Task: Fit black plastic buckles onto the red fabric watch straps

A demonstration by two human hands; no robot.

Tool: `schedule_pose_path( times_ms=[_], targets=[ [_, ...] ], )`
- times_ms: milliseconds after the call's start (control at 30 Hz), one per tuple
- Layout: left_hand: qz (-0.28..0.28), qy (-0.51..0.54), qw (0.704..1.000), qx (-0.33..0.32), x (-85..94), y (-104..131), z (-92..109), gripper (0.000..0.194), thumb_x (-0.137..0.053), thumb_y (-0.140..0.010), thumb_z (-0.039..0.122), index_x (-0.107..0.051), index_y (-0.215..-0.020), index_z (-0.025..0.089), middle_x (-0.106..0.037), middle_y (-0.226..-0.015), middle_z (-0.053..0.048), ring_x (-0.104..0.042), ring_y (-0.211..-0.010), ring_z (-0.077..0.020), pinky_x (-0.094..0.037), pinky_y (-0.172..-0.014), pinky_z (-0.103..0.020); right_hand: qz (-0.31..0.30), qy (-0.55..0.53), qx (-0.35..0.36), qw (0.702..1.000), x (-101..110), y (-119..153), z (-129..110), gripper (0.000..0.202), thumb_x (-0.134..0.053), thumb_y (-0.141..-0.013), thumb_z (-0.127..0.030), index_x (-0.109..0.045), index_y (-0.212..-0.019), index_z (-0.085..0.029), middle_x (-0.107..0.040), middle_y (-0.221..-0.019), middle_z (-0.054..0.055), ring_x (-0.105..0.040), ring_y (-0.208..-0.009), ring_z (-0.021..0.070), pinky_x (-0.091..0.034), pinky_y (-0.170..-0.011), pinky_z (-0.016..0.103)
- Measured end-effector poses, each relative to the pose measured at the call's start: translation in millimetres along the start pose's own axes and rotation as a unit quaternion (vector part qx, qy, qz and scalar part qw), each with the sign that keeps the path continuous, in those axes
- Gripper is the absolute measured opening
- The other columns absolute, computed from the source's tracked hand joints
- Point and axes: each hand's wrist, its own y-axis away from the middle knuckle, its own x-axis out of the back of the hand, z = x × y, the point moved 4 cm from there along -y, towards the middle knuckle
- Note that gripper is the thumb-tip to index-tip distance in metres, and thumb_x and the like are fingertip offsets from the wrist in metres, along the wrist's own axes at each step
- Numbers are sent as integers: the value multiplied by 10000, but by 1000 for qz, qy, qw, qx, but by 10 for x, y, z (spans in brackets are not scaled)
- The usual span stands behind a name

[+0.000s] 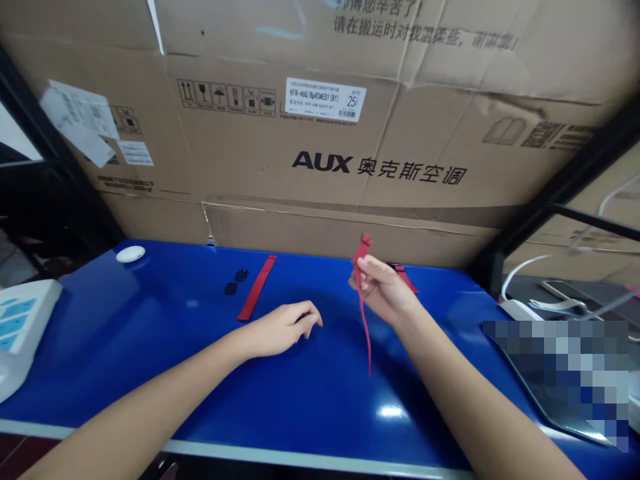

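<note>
My right hand (383, 287) pinches a red strap (365, 320) above the table. Its folded upper end sticks up past my fingers, and the long tail hangs down. My left hand (287, 327) is low over the blue table (300, 407) with curled fingers; a dark spot shows between them, too small to name. Just beyond that hand lies a flat red strap (257, 290). Two small black pieces, perhaps buckles, sit to the strap's left: one black piece (241, 275) and another black piece (231, 288). Partly hidden behind my right hand is another red strap (407, 280) with a black part.
A large cardboard box (240, 153) stands upright along the table's back edge. At the left are a white oval object (131, 254) and a white device (25, 320) with blue keys. A dark tablet-like object (530, 380), partly pixelated, lies at the right near white cables (520, 270).
</note>
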Motion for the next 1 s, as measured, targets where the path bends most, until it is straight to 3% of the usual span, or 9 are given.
schedule_pose_path(
  times_ms=[233,367,433,500,567,667,767,900,1000],
  targets=[
    [107,-28,993,-32,24,-91,-58,330,-345,-980,447,-556,-909,204,-659,-918,-25,-607,-826,-168,-467,-729,-277,-10,65,-69,995,-306,14,496,292,-806,-641,-377,-614,-742,-181,-644,-638,-1,-631,-578,149,-487,-631,297],
    [192,-195,962,13,317,-98,-211,326,-304,-988,409,-542,-906,202,-655,-788,-53,-634,-740,-218,-448,-675,-322,-8,232,-32,972,-71,-71,407,249,-719,-731,-334,-640,-910,-180,-709,-882,81,-686,-824,216,-510,-823,388],
    [197,-274,939,72,498,-88,-311,354,-261,-993,424,-536,-967,202,-648,-736,-60,-643,-706,-246,-436,-636,-330,61,429,7,901,175,-118,307,225,-680,-753,-261,-629,-957,-180,-689,-991,113,-654,-944,245,-480,-900,420],
    [209,-343,904,145,680,-50,-410,373,-247,-990,435,-525,-1026,190,-665,-789,-92,-661,-750,-279,-443,-641,-347,133,619,26,773,385,-140,222,316,-649,-764,-202,-608,-1072,-142,-614,-1174,192,-562,-1139,322,-408,-987,468],
    [226,-395,864,215,830,14,-500,380,-247,-986,417,-518,-1064,163,-667,-930,-143,-667,-821,-311,-459,-668,-376,165,722,-22,672,520,-143,215,351,-589,-811,-207,-580,-1134,-70,-555,-1223,267,-520,-1180,382,-395,-971,490],
    [238,-432,819,294,953,113,-611,379,-276,-972,376,-515,-1108,116,-599,-1111,-208,-659,-881,-331,-479,-695,-409,156,770,-66,616,509,-118,257,364,-515,-860,-232,-565,-1154,-24,-535,-1217,295,-522,-1155,401,-409,-932,479],
    [244,-463,794,308,980,164,-626,365,-348,-946,360,-538,-1110,95,-531,-1195,-238,-613,-1001,-347,-488,-739,-411,127,747,-36,652,331,-82,290,327,-538,-836,-224,-589,-1107,-47,-554,-1194,280,-521,-1138,389,-409,-938,472],
    [291,-504,766,274,957,172,-483,350,-397,-925,361,-564,-1084,98,-513,-1206,-234,-526,-1087,-360,-487,-761,-401,72,597,41,798,153,-56,274,294,-526,-815,-163,-577,-1104,-145,-636,-1030,156,-613,-942,261,-478,-851,388],
    [307,-517,771,208,865,121,-361,333,-388,-934,362,-582,-1034,111,-545,-1117,-203,-517,-1045,-341,-483,-767,-402,40,576,133,805,154,-62,211,376,-496,-771,-75,-563,-1127,-175,-609,-1078,118,-602,-969,222,-480,-873,358]
  ],
)
